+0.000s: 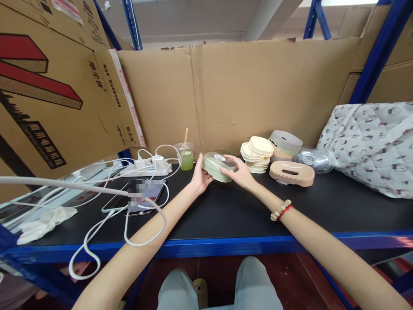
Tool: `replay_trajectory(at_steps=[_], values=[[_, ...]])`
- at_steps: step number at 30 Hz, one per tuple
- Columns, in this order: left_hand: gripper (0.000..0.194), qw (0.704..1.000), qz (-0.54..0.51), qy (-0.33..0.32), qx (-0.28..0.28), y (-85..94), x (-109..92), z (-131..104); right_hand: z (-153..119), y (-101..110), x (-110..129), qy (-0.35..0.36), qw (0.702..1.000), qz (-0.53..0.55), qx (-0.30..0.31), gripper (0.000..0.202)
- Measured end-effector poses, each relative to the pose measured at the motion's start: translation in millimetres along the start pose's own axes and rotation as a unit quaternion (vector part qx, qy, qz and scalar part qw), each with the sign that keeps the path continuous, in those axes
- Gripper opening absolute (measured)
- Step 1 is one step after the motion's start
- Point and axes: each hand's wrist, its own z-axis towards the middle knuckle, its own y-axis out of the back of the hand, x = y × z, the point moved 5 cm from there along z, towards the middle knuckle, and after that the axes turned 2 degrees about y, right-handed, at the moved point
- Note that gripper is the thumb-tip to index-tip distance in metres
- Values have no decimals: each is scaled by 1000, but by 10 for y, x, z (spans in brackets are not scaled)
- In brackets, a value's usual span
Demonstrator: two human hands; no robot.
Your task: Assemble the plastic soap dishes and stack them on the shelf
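Observation:
Between my two hands, a pale green oval box (214,170) with a see-through cover and a small round label is held tilted above the black tabletop. My left hand (200,177) grips its left side, with the fingers partly curled under it. My right hand (240,173) grips the opposite side, its thumb lying along the front. To the right of that hand is a stack of cream square pieces (257,151). Beside the stack lie a peach oval lid (292,173) with a slot, stacked grey and green oval parts (285,141), and transparent oval covers (312,160).
A cup of green drink (186,158) with a straw stands behind my left hand. Further left are a power strip (146,169), a phone (148,196) and looping white cables (97,188). Cardboard (245,92) walls the back. A patterned bag (374,146) sits at the right.

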Motion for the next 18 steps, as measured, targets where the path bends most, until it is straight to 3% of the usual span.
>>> replay_trajectory(at_steps=[4,9,15,18], values=[[36,999,18,15,-24,35,23,39,-7,-10,-14,-55,998,21,6,62],[31,1000,20,1,-3,-5,42,43,-6,77,-19,-142,987,59,-44,61],[25,1000,-7,-15,26,-63,63,20,46,74,-55,-67,996,21,-54,59],[23,999,-29,-22,26,-69,77,8,41,23,-100,-76,996,4,-36,59]])
